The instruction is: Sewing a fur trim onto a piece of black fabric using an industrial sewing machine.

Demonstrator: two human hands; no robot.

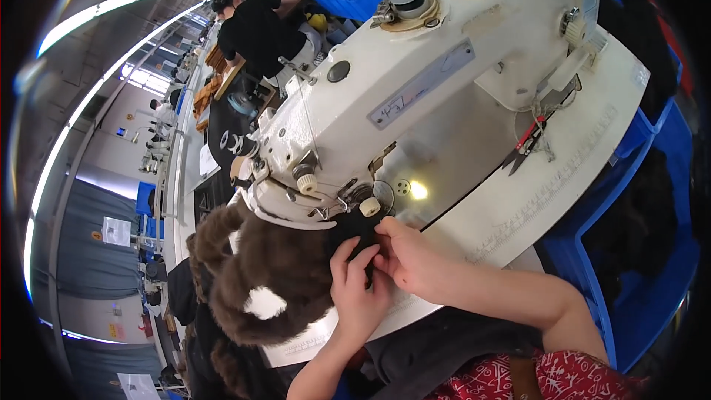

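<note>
A white industrial sewing machine (318, 126) stands before me. Under its head lies black fabric (346, 228), joined to or lying against a brown furry piece (278, 270) with a white patch. My left hand (359, 285) grips the near edge of the black fabric with bent fingers. Just to its right, my right hand (413, 255) pinches the same fabric close to the needle area, thumb and fingers together. The two hands nearly touch. Fingertips and fabric partly cover each other, and the needle is hidden from view.
Red-handled scissors (526, 142) lie on the machine bed by its column. At the right, a large blue bin (585, 252) holds dark material. Farther off, a person in a black shirt (259, 33) works near another blue bin (368, 1). Dark cloth (452, 348) covers my lap.
</note>
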